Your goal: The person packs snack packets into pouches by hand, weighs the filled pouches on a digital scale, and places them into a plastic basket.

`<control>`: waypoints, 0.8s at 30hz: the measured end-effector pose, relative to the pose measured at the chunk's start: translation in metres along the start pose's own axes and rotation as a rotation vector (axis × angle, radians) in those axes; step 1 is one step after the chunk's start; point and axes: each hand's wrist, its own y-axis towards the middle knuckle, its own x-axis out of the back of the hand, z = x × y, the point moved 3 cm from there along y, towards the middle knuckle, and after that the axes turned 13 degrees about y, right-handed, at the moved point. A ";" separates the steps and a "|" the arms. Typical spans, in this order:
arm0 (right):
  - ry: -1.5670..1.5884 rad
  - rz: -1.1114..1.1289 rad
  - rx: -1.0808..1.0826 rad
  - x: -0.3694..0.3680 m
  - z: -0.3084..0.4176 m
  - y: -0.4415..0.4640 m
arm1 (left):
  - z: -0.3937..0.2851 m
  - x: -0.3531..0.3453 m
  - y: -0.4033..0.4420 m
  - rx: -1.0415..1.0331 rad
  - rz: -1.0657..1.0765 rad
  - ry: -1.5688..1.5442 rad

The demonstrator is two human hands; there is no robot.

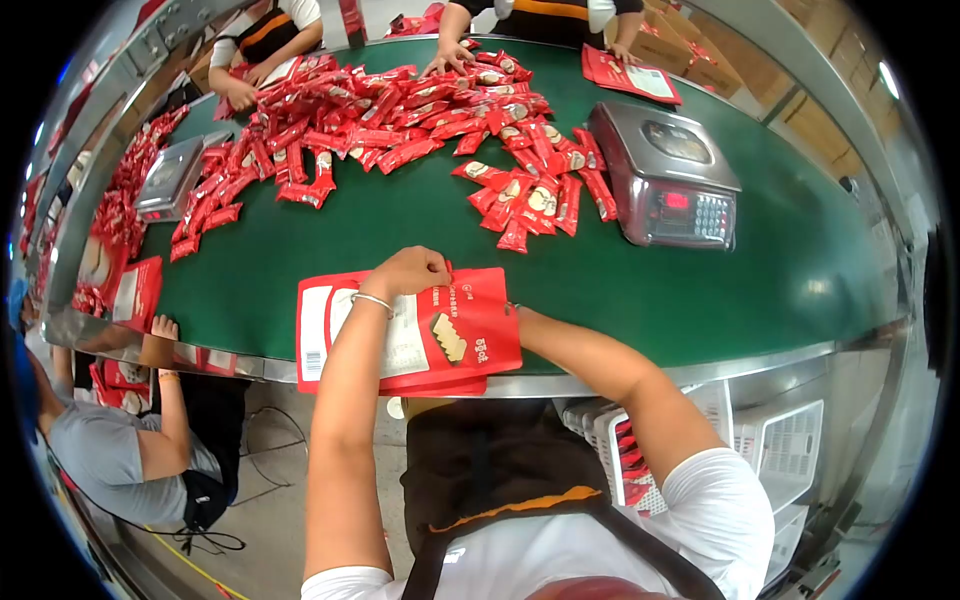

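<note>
A red printed pouch (470, 325) with a picture of pale wafer pieces on it lies at the near edge of the green table, over at least one more red pouch (440, 387). My left hand (412, 272), a bangle at its wrist, is closed at the pouch's upper edge, fingertips pinching it. From the right, my right forearm (575, 345) reaches to the pouch's side; that hand is hidden behind or inside it, so its fingers do not show. Beyond the pouch, small red snack packets (530, 200) lie in a loose group.
A large heap of red packets (350, 105) covers the far table. A digital scale (665, 175) stands right, another scale (172, 178) left. Flat red pouches (630, 75) lie far right. Co-workers' hands (448, 58) touch the heap. White baskets (780, 455) stand below the table's metal edge.
</note>
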 end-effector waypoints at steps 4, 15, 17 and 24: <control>-0.746 -0.220 0.134 0.023 0.077 -0.042 | -0.006 0.002 -0.017 0.002 -0.432 0.077; -0.054 -0.751 0.165 0.056 0.166 -0.118 | -0.178 0.028 -0.077 -0.288 -1.189 0.219; -0.172 -1.057 0.410 0.122 0.166 -0.154 | -0.176 -0.001 -0.090 -0.334 -1.113 0.176; 0.478 -1.572 0.600 0.354 0.123 -0.272 | -0.173 -0.156 -0.075 -0.197 -0.583 0.327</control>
